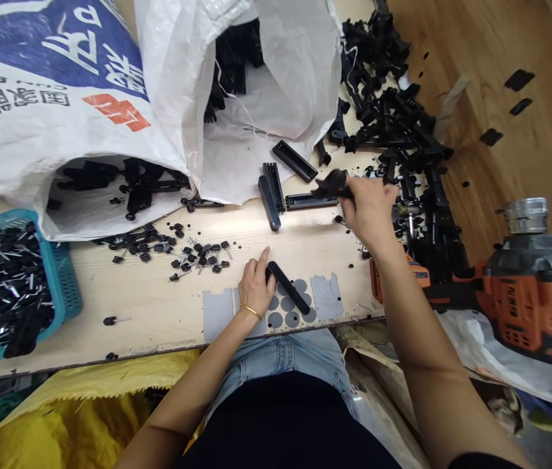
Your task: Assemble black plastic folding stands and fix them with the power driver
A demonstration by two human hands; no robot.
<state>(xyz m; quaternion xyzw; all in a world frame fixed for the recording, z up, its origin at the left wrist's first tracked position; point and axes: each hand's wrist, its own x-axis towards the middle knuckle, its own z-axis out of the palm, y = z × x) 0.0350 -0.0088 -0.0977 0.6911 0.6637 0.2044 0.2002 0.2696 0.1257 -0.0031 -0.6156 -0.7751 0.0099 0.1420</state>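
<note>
far left: teal basket (65, 290) of knob-headed screws, on the counter (95, 293). more loose screws (185, 266) scattered right of it; a stray sleeve could roll them off the front edge. left hand (254, 285) rests on the counter, fingers loosely bent, thumb at the upper end of a black bar (289, 290); can't tell if it's gripping. bar lies slanted over gray discs (291, 319); dragging it might shift or lift those. beyond, open channel pieces (295, 160) sit close together, easy to knock if the right hand dips. right hand (371, 208) has fingers closed on a dark part (332, 185), blurred; a loose pinch could drop it. far right, heap of black parts (393, 127), could slide. orange power tool (532, 306) near the right forearm, bump risk.
</note>
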